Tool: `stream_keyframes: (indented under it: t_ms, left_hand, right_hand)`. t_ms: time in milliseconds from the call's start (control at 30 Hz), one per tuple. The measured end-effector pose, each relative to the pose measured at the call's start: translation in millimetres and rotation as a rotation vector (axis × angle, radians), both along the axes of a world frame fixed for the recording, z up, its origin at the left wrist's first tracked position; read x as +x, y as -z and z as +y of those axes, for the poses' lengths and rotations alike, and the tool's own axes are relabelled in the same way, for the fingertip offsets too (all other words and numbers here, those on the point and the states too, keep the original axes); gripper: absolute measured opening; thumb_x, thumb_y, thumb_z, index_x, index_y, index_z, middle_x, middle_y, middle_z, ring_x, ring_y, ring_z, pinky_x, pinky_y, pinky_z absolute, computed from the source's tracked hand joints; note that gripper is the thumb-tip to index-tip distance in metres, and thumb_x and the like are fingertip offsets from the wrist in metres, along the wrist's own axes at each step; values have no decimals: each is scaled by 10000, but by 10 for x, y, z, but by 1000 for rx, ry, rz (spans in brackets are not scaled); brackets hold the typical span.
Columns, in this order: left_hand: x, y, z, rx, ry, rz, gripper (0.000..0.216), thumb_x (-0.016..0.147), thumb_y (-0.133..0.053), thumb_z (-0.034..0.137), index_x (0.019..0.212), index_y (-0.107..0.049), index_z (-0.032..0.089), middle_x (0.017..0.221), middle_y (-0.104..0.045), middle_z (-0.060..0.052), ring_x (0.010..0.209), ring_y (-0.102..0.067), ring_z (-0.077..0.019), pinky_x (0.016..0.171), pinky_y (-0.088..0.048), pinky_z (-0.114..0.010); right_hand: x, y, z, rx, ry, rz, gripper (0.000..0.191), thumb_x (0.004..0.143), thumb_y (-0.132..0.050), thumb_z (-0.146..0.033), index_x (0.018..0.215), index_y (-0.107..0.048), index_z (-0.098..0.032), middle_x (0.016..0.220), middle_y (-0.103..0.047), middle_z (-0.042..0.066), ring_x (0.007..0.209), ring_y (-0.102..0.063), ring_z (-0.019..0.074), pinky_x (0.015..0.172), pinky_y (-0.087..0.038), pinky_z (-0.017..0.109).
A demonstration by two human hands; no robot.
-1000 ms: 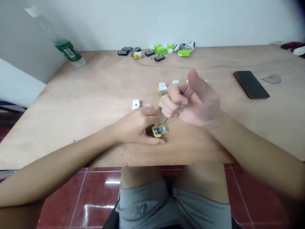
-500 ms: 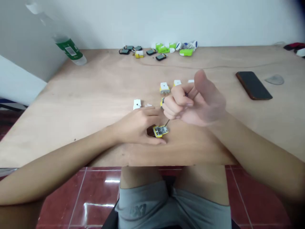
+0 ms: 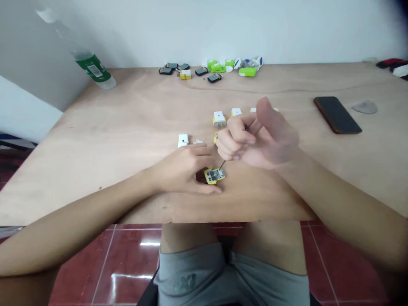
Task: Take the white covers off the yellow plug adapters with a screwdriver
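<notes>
My left hand (image 3: 188, 168) rests on the table near its front edge, thumb and fingers gripping a small yellow-rimmed plastic housing (image 3: 214, 175) with a grey inside. In my right hand (image 3: 255, 138), fingers curled, is a thin screwdriver (image 3: 222, 164); its dark shaft slants down and its tip meets the housing's upper right part. Most of the handle is hidden by the fingers. Just beyond my left hand lie a white cover (image 3: 183, 140) and small pale pieces (image 3: 198, 141). A white and yellow plug-like unit (image 3: 219, 118) stands behind my right hand, with similar ones partly hidden.
Along the wall lie several dark flat modules (image 3: 214, 77), bright green pieces (image 3: 247, 72) and a yellow and white piece (image 3: 185, 75). A bottle with a green label (image 3: 94, 70) stands at the back left. To the right are a phone (image 3: 337, 114) and a grey flat piece (image 3: 365, 107).
Both hands, the screwdriver and the housing keep almost the same place. The whole view has shifted very slightly.
</notes>
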State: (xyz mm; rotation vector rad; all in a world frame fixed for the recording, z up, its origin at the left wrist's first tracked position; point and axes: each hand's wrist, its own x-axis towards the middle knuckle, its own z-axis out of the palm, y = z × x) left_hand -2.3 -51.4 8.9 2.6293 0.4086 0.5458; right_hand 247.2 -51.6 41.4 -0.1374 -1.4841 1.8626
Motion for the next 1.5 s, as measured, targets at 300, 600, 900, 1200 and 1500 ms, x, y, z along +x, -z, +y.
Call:
stream_keyframes:
  t_ms: [300, 600, 900, 1200, 1500]
  left_hand:
    - [-5, 19, 12, 1, 16, 0, 497, 1023, -835, 673, 1130, -798, 189, 1180, -815, -133, 1025, -760, -279, 876, -587, -374]
    - [-5, -1, 7, -2, 17, -1, 466, 1012, -862, 645, 1095, -797, 191, 1144, -805, -130, 1069, -764, -299, 941, -609, -400]
    - [-7, -1, 3, -8, 2, 11, 484, 1004, -856, 668, 1060, -796, 191, 1084, -796, -114, 990, -751, -275, 901, -608, -379]
    - [-9, 19, 9, 18, 1, 0, 514, 1018, -826, 693, 1114, -815, 189, 1153, -817, -135, 993, -771, -278, 858, -602, -373]
    - [-3, 11, 14, 5, 12, -16, 492, 1009, -851, 666, 1125, -827, 189, 1168, -816, -140, 1016, -775, -292, 868, -608, -383]
  right_hand:
    - [-30, 51, -11, 10, 1, 16, 769, 1085, -551, -875, 682, -453, -228, 644, -400, -32, 563, -385, 144, 570, -392, 304]
    - [20, 9, -14, -235, 91, 78, 312, 1071, -743, -468, 1060, -781, -158, 854, -530, 8, 744, -478, 158, 717, -523, 277]
    - [-57, 67, -43, -224, 112, 77, 291, 1081, -643, -424, 907, -668, -192, 736, -453, -30, 684, -433, 142, 671, -473, 256]
    - [-40, 107, -3, -190, 67, 55, 372, 1105, -657, -462, 841, -559, -219, 727, -435, -35, 668, -415, 146, 662, -459, 274]
    - [-42, 137, 23, -143, 51, 74, 400, 1107, -666, -489, 827, -615, -209, 725, -442, -31, 663, -431, 151, 657, -461, 286]
